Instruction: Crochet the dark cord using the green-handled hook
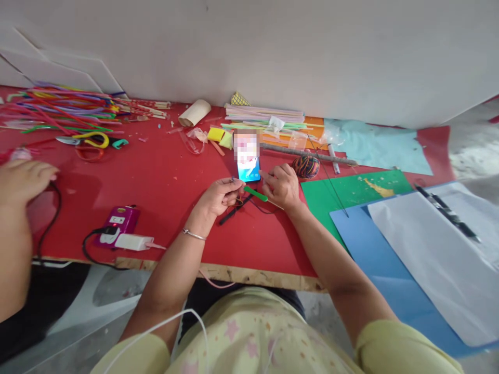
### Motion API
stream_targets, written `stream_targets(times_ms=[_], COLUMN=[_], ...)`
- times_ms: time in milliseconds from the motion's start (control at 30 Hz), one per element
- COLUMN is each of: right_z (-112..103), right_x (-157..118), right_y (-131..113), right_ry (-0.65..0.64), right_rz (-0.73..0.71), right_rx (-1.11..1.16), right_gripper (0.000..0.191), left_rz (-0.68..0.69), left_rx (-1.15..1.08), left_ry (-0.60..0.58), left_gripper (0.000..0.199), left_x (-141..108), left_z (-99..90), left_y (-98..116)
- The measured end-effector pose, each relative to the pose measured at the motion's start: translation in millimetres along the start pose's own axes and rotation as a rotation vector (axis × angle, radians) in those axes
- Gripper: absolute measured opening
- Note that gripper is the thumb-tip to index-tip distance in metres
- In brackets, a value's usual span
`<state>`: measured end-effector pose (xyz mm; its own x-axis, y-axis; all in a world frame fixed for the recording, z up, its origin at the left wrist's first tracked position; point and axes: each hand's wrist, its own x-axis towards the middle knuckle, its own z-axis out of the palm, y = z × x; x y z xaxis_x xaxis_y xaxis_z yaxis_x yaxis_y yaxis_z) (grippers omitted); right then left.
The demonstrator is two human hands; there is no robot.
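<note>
My left hand [224, 196] is closed in a pinch. At its fingertips is one end of a narrow green strip [255, 194], with thin loops of thread or wire close by. A black stick [230, 214] lies on the table under them. My right hand [281, 186] has curled fingers, with the index finger reaching toward the lower right edge of a lit phone [249, 169]; whether it touches the screen is unclear. Nothing shows in that hand. The strip's other end comes close to the right fingers.
Another person's hand [27, 179] rests at the left. Around me on the red table [175, 187] are scissors [91, 141], a purple power adapter [119, 224], bundled colourful sticks [70, 106], a cardboard tube [195, 112], a yarn ball [306, 167], green sheet [327, 200] and blue folder [374, 265].
</note>
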<state>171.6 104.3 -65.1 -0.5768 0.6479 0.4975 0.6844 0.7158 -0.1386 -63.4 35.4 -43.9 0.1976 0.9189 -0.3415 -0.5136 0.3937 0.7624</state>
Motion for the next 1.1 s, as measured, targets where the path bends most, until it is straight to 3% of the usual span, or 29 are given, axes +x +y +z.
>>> stream_targets(times_ms=[633,867,1100], right_z=[1,2,9], right_x=[-1,-1,34], right_y=[8,8,1], right_ry=[-0.066,-0.035,0.017], right_rz=[-0.106,-0.137,-0.050], right_rx=[0.067,0.066,0.065], right_gripper=[0.035,0.036,0.041], left_rz=[0.001,-0.002,0.071], left_rx=[0.006,-0.006,-0.067], left_ry=[0.004,0.002,0.040], left_gripper=[0.019,0.022,0.024], left_x=[2,2,5], left_z=[-1.2,-2.0,-2.4], left_y=[-2,-3,-4])
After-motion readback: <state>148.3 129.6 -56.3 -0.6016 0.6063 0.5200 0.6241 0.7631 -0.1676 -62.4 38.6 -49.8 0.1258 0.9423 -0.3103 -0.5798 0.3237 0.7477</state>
